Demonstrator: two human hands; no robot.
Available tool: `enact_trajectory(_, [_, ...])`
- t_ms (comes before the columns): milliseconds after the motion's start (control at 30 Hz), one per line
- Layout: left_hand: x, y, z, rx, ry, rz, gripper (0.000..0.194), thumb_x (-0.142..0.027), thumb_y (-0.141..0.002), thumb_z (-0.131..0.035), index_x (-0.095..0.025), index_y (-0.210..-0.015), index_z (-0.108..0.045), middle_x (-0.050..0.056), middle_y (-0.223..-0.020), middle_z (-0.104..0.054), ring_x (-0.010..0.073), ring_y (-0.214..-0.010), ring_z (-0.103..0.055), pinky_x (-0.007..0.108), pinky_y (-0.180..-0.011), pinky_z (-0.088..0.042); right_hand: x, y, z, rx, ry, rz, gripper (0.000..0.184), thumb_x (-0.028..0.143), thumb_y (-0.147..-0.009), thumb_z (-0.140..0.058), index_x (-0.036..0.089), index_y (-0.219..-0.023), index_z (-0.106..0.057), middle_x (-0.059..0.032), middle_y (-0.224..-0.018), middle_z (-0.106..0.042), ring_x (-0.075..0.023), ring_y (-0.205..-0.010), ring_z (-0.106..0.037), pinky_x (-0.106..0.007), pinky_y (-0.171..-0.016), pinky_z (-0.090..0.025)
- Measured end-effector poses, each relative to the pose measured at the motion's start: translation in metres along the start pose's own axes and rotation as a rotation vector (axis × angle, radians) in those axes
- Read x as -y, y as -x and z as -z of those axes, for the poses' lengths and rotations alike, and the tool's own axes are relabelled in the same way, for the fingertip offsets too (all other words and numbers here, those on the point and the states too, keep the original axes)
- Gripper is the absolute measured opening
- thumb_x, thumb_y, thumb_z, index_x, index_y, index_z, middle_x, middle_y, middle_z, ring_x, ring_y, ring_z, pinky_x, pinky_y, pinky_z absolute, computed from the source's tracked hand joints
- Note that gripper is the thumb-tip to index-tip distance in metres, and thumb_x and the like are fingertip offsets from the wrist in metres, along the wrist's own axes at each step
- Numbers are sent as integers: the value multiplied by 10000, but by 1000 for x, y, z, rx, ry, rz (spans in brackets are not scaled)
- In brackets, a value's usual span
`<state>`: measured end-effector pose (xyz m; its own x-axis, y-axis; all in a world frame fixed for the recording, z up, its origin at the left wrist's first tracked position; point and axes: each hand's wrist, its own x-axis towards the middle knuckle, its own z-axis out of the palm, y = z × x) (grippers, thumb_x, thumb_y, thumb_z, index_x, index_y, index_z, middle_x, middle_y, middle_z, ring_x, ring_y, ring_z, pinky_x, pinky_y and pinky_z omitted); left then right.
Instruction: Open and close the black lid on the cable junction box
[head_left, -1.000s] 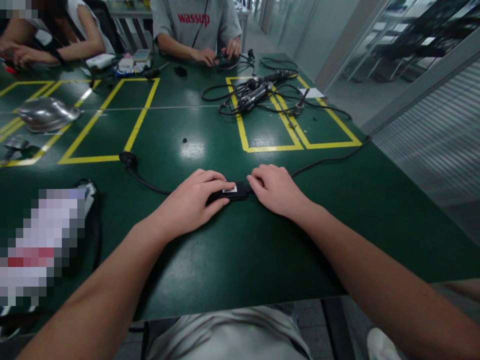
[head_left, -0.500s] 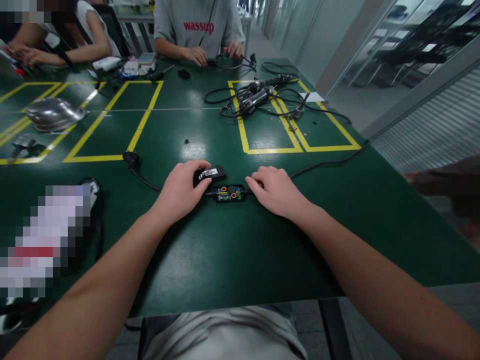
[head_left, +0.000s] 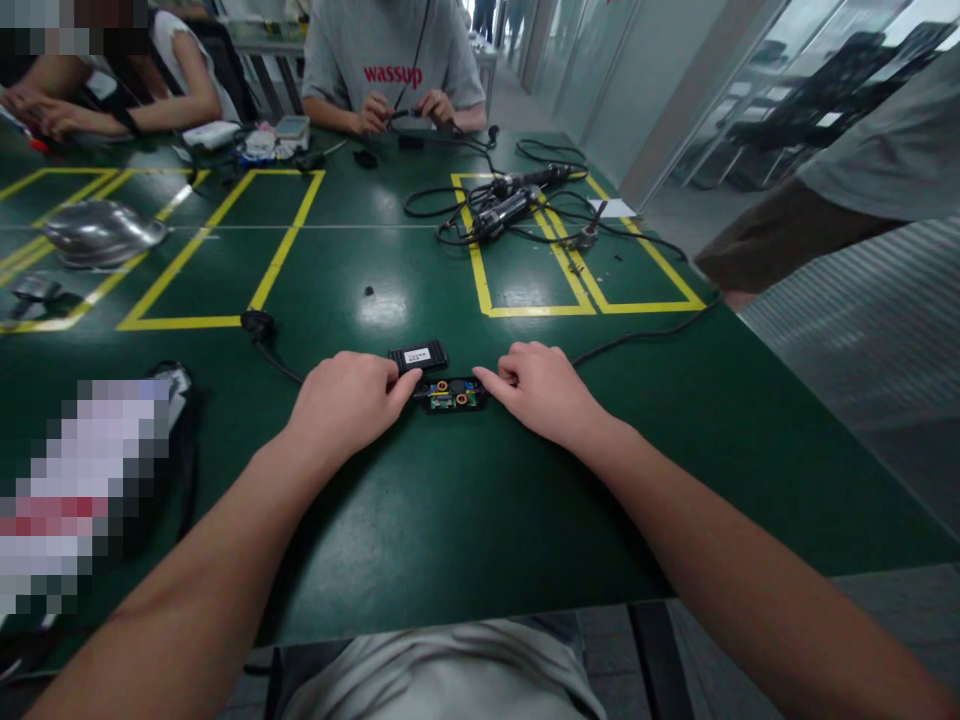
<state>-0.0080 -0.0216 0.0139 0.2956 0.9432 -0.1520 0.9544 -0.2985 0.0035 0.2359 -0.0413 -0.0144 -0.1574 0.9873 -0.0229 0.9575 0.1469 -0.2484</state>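
An open black case (head_left: 456, 406) lies on the green table, with a small circuit board (head_left: 450, 394) and copper coils showing inside. My left hand (head_left: 349, 405) is closed round the power cable (head_left: 283, 369) at the case's left end, its thumb pointing at the board. At the right end, my right hand (head_left: 538, 392) pinches the cable, fingers curled and thumb close to the case. Just behind the case rests its ribbed black cover (head_left: 418, 356), white label up, close to my left fingertips. The cable ends at the left in a black plug (head_left: 259, 323).
Cabled cylindrical tools (head_left: 510, 208) lie beyond my hands, inside yellow tape (head_left: 540, 311). A shiny metal part (head_left: 105, 234) sits far left, a blurred-out package (head_left: 82, 480) nearer. A co-worker (head_left: 394, 70) handles something small across the table; another person (head_left: 862, 170) stands right.
The cover came off the case in my left hand and now lies behind it, exposing the board. My left hand moved back to the cable. A person has come into view at the right.
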Motion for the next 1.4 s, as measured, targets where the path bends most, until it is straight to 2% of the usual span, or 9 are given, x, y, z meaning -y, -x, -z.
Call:
enact_trajectory(167, [-3,0,-4,-15,1,-24,641,-537,-1152,-387,-194,-996,-906,188,-931,-855,400,-876,-820,465,-775,-604,-2,1,-3,-36,-36,-5,539,464,-1140,-691,235,-667,-574,-50,-826,-609,-253,-862,-564,-390,-800,-347])
enact_trajectory(433, [5,-1,-9,-143,119,-102,619,-550,-1151,-440,-228,-826,-858,145,-769,-803,349,-730,-769,415,-678,-536,-7,4,-3,-114,-77,63,546,465,-1140,-662,244,-657,-534,-52,-795,-580,-252,-830,-539,-391,-770,-349])
enact_trajectory(667, [3,-2,-11,-89,156,-84,559,-524,-1141,-488,-225,-815,-830,146,-778,-782,371,-763,-770,444,-731,-560,-9,2,-6,-65,-47,65,535,481,-1148,-631,241,-675,-564,-55,-804,-590,-248,-824,-547,-392,-775,-349])
enact_trajectory(767, [2,0,-12,-114,157,-79,456,-485,-1126,-528,-219,-896,-818,143,-862,-787,371,-823,-766,456,-748,-574,-8,2,-5,-46,-46,55,502,457,-1152,-614,238,-701,-579,-54,-819,-604,-245,-825,-556,-391,-786,-348])
enact_trajectory(833, [3,0,-16,-230,202,-96,346,-449,-1103,-585,-211,-1008,-817,151,-991,-798,372,-931,-765,467,-798,-596,-6,3,-5,-45,-69,50,459,431,-1150,-608,238,-734,-593,-54,-833,-621,-244,-826,-566,-389,-791,-350])
enact_trajectory(967, [10,-6,-26,-432,320,-190,333,-378,-1081,-657,-209,-1323,-811,167,-1351,-797,382,-1238,-716,543,-1084,-599,-3,6,-6,-71,-139,52,327,377,-1141,-593,236,-852,-648,-47,-859,-672,-244,-832,-598,-385,-803,-360])
enact_trajectory(1133, [15,-12,-30,-300,424,-245,379,-244,-1044,-697,-221,-1405,-810,124,-1362,-839,359,-1265,-725,562,-1169,-570,-2,8,-7,-43,-208,69,223,306,-1142,-524,226,-1089,-726,-73,-939,-751,-281,-921,-685,-408,-886,-424])
enact_trajectory(1300, [9,-1,-23,-403,490,-380,392,-322,-1071,-670,-224,-1427,-802,129,-1392,-814,351,-1287,-702,563,-1168,-563,-4,10,-9,-97,-317,87,284,276,-1137,-447,220,-1250,-701,-121,-1113,-805,-310,-1018,-731,-437,-959,-487])
enact_trajectory(1400, [5,6,-20,-349,532,-531,432,-339,-1054,-673,-213,-1448,-795,127,-1352,-817,332,-1231,-720,536,-1145,-579,-4,11,-9,-157,-405,99,315,315,-1151,-399,226,-1233,-690,-135,-1200,-798,-310,-1083,-727,-436,-979,-513])
